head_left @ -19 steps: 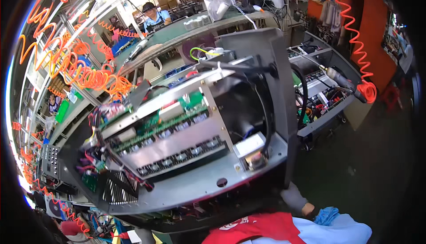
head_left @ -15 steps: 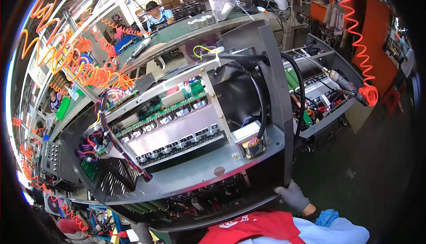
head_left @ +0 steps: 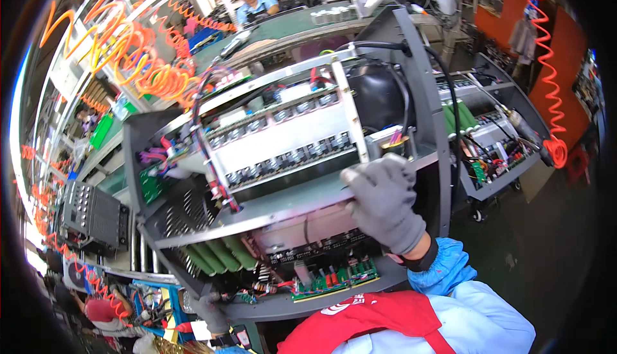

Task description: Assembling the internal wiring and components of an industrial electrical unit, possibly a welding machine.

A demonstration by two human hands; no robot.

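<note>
Before me is a grey metal machine chassis (head_left: 283, 203), open at the front, with a circuit-board and heatsink assembly (head_left: 283, 151) above its middle shelf. The lower bay holds green cylindrical parts (head_left: 222, 256) and a green circuit board (head_left: 337, 283). My right hand (head_left: 385, 203), in a grey glove, lies at the shelf's front rim on the right, just below a small transformer (head_left: 393, 140). Its fingers are curled, and their tips are partly hidden. Low on the left, my gloved left hand (head_left: 214, 315) is by the chassis's bottom front corner; its fingers are mostly hard to make out.
A second open chassis (head_left: 491, 135) stands at the right with a power screwdriver (head_left: 519, 122) over it. Orange coiled air hoses (head_left: 144, 64) hang at left, near a dark box with knobs (head_left: 93, 216). A co-worker (head_left: 255, 5) is beyond the green-topped bench (head_left: 289, 27).
My right hand has left the chassis's lower right corner and come up and left to the shelf rim. The view has shifted, and more of the lower bay shows. My left hand stays low.
</note>
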